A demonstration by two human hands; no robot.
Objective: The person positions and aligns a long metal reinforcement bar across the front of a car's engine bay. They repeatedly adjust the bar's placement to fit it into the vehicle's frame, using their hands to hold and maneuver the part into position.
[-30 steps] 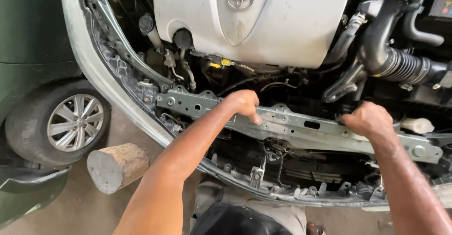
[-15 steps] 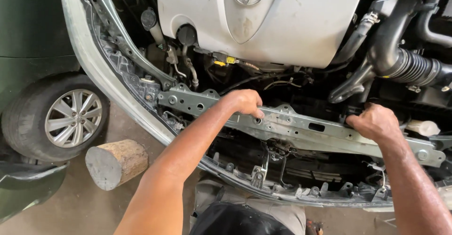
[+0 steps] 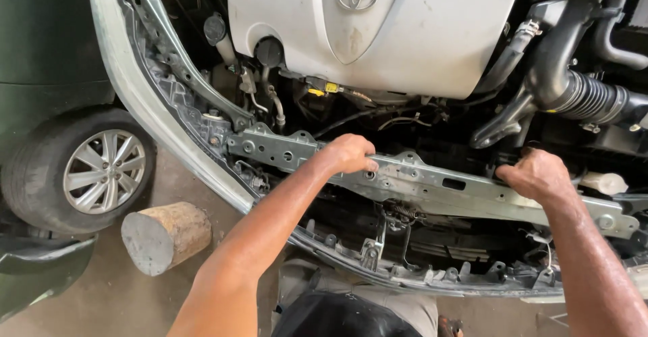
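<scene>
My left hand (image 3: 347,153) and right hand (image 3: 536,175) are both clamped on the metal crossbar (image 3: 432,185) — set well apart to steady it across the engine bay's front, below the engine cover (image 3: 405,33).

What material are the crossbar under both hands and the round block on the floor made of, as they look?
The crossbar looks like stamped sheet metal, bare grey and dull: punched holes, pressed ridges, bolt heads. The left hand and right hand grip it. The round block looks like wood: brown bark-like side, but a smooth grey cut face, so possibly coated.
</scene>
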